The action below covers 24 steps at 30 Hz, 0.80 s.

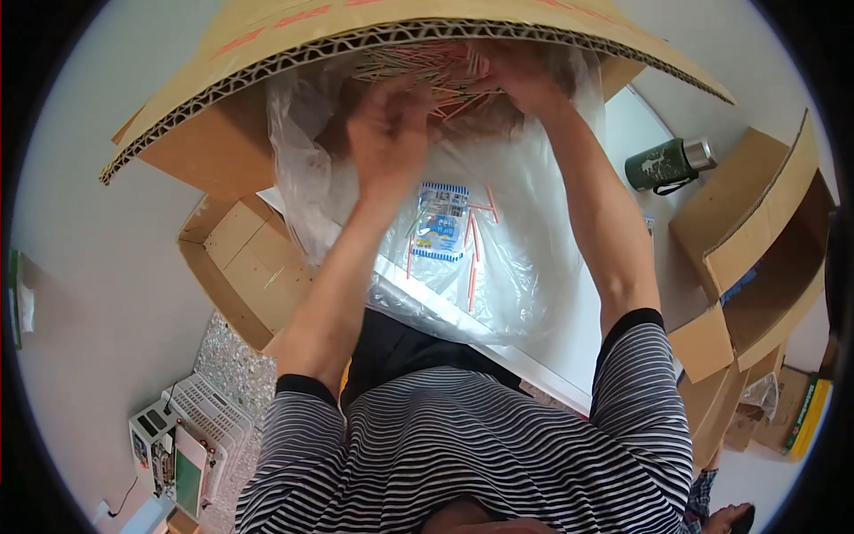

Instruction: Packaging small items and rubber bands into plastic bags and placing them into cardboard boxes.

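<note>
A large cardboard box [213, 147] lies opened toward me, lined with a clear plastic bag [356, 200]. Deep inside is a heap of thin straw-like sticks [409, 60] in pink, green and pale yellow. My left hand [389, 129] is at the heap's near left edge, its fingers bent and smeared by motion. On the right side of the heap, my right hand [525, 78] has its fingers closed around some pinkish sticks; the box flap shades it. Closer to me, a small blue-and-white packet [441, 222] rests on the plastic, with several loose sticks [473, 249] around it.
A shallow cardboard tray [240, 267] stands at the left. To the right are a dark green flask [663, 166] and an open cardboard box [765, 258]. White equipment [182, 445] sits on the floor lower left. Another person [729, 516] is at the lower right edge.
</note>
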Available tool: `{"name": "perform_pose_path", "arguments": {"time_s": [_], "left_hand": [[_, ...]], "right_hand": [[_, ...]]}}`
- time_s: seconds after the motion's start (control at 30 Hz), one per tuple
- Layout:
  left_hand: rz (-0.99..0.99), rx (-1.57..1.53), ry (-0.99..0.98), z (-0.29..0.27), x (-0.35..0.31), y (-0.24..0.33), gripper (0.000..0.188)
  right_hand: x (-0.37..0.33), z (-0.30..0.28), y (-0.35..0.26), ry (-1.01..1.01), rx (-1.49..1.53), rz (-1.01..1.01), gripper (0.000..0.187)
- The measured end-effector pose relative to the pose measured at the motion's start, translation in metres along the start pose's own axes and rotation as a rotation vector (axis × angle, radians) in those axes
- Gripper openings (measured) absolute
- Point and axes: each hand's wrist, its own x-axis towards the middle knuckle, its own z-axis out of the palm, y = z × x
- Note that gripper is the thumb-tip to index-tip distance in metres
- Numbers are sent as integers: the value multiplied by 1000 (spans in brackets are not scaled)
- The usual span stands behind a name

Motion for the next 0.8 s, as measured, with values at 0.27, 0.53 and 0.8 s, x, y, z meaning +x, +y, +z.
{"name": "perform_pose_path", "arguments": {"time_s": [0.27,0.53,0.8], "left_hand": [[-43,-125,56,26,-8,-2,48],[-362,-63,-502,4,-3,-15,94],[-286,265,-462,14,-25,-13,79]], "right_hand": [[-48,-66,-80,-324,2063,693,32],[-104,-51,-107,-576,2377,810,26],[-124,-35,-111,-566,2525,770,29]]}}
